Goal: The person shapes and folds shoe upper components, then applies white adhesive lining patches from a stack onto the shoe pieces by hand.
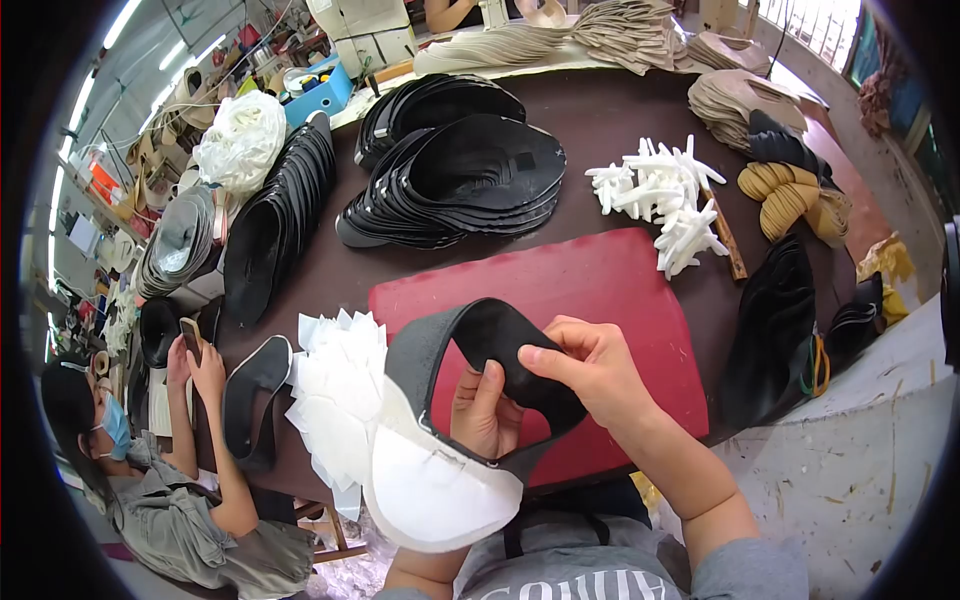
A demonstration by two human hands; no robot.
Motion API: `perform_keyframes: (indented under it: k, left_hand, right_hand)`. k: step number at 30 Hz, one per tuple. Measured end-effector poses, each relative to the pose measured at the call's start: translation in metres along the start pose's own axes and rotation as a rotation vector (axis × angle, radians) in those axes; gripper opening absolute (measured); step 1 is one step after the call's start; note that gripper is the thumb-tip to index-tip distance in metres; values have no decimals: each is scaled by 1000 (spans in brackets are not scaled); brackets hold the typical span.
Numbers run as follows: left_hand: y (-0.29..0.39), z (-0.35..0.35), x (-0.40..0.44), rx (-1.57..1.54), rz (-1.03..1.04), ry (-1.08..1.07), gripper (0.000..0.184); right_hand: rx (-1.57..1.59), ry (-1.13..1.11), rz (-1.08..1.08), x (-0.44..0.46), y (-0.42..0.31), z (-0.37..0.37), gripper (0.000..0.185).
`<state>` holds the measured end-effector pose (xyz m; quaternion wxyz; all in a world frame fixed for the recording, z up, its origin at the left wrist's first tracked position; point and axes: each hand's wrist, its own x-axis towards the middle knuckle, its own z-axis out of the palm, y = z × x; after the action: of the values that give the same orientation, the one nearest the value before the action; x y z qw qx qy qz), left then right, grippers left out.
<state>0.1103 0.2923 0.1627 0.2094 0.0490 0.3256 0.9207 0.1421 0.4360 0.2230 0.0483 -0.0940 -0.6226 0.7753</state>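
A black shoe upper [420,345], shaped like a loop with a white piece covering one end, is held up in both hands. My right hand [592,365] is closed on the far right part of the loop, its thumb pressed against the dark surface. My left hand [485,415] shows through the loop's opening, thumb and fingers bent against the upper; its wrist is hidden behind the white end. Below the upper lies a red mat [560,280]. Touching or close to its left side is a pile of thin white sheets [340,385].
Stacks of black uppers [480,180] stand at the back and left. White stick-like pieces [660,195] lie beside a wooden stick [725,235]. Tan pieces [795,195] and black bundles [770,345] sit at right. A masked person [190,500] at left holds a phone.
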Motion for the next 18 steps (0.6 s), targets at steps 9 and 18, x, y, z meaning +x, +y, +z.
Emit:
perform_keyframes:
  k: [9,18]
  left_hand:
    - [18,6,7,-87,-44,-17,29]
    - [13,23,12,-111,-166,-39,31]
  right_hand:
    - [134,30,88,15,-13,-8,9]
    - [329,-87,56,3,1,-13,10]
